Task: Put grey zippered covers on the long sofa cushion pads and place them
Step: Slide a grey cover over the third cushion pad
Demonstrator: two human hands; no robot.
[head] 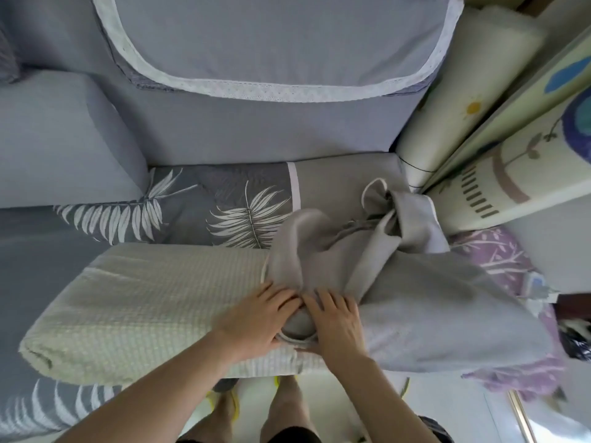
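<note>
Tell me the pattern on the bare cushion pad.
Pad: pale cream, fine waffle check; head view.

The grey cover (447, 308) hides the pad (144, 298) at its right end; blurred dark thing (575, 338), perhaps a bag.

A person seen from their own head-worn camera: two bare forearms (166, 385) run from the frame's lower edge to an ungloved left hand (256, 318) and an ungloved right hand (335, 324). Below them two bare lower legs (284, 410) show beneath the hem of dark, near-black shorts (294, 438). On the left foot sits a slip-on slipper with a dark grey upper and a bright yellow sole edge (225, 383); a sliver of the same yellow marks the other foot. At the bottom right, a fold of dark, faintly patterned cloth (431, 430) belongs to the clothing; which garment cannot be told.
</note>
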